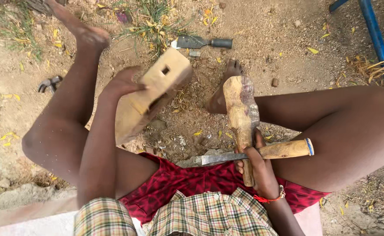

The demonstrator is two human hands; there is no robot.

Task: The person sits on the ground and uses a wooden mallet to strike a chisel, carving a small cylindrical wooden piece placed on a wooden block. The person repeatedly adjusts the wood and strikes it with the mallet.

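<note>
Left of our right hand (254,168), across the lap, our left hand (122,83) grips a mortised wooden block (150,94), long axis tilted up and away. Right hand holds a wooden mallet (241,111) upright with a chisel (257,154) crosswise.

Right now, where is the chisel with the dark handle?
The dark-handled chisel lies on the dirt ground at the top centre of the head view, beyond the wooden block and beside a grass tuft.
</note>
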